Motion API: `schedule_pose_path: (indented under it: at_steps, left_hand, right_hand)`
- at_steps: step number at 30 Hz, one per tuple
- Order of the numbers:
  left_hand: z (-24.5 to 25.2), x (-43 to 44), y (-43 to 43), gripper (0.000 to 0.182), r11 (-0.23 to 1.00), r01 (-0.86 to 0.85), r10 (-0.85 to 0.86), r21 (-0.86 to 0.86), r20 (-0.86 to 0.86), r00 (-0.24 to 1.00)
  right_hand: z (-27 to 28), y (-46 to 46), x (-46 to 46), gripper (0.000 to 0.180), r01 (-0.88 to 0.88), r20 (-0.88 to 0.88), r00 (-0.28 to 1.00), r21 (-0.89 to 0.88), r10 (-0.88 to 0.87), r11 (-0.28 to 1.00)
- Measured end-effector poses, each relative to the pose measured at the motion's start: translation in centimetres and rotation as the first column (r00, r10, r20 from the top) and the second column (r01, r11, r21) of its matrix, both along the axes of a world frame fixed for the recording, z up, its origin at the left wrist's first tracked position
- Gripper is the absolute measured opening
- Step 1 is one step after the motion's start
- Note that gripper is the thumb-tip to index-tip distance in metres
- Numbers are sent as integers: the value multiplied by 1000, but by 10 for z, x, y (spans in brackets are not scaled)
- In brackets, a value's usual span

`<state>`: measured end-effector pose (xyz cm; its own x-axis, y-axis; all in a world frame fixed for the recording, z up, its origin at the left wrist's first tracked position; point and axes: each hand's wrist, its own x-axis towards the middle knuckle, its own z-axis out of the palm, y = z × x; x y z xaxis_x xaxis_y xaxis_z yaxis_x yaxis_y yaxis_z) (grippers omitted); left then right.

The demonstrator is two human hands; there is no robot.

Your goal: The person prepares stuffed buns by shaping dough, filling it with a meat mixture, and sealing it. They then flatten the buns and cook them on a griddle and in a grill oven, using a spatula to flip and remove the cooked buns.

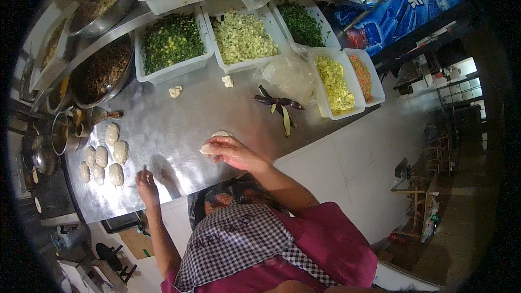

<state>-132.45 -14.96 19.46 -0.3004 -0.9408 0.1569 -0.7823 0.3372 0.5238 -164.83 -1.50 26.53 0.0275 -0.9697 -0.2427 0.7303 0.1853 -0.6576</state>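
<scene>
My right hand (234,152) is over the steel worktop (187,114), its fingers closed around a pale piece of dough (204,150). More pale dough (222,133) shows just beyond the knuckles; whether it is the same piece cannot be told. My left hand (147,187) hangs above the front of the worktop, fingers loosely bent and apart, with nothing seen in it. Several smooth, oiled dough pieces (120,152) lie to its left. Two small dough scraps (176,91) sit farther back, before the tubs.
White tubs hold chopped greens (173,44), pale diced filling (244,38), yellow filling (336,85) and orange filling (360,77). Eggplant peelings (281,106) lie near a plastic bag (289,75). A steel bowl of dark filling (103,73) stands back left, near a wooden-handled tool (108,114).
</scene>
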Motion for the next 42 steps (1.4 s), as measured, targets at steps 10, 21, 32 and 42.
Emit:
schedule_pose_path:
  at_steps: [10, 21, 32, 42]
  left_hand:
    - [40, -104, 71, 46, 806, 420, -152, 417, -541, 827]
    - [18, -159, 103, 16, 653, 576, -376, 493, -449, 811]
    - [7, -181, 89, 14, 480, 570, 61, 668, -673, 737]
    - [18, -174, 92, 15, 515, 490, -57, 703, -543, 838]
  right_hand:
    - [-25, 42, 21, 68, -29, -912, 409, -1, 11, 1000]
    - [-58, 61, -14, 21, -129, -941, 339, -29, 17, 991]
    - [-56, 48, -25, 42, 10, -802, 583, 164, 127, 986]
    - [-56, 51, -19, 31, -83, -897, 419, 115, 139, 990]
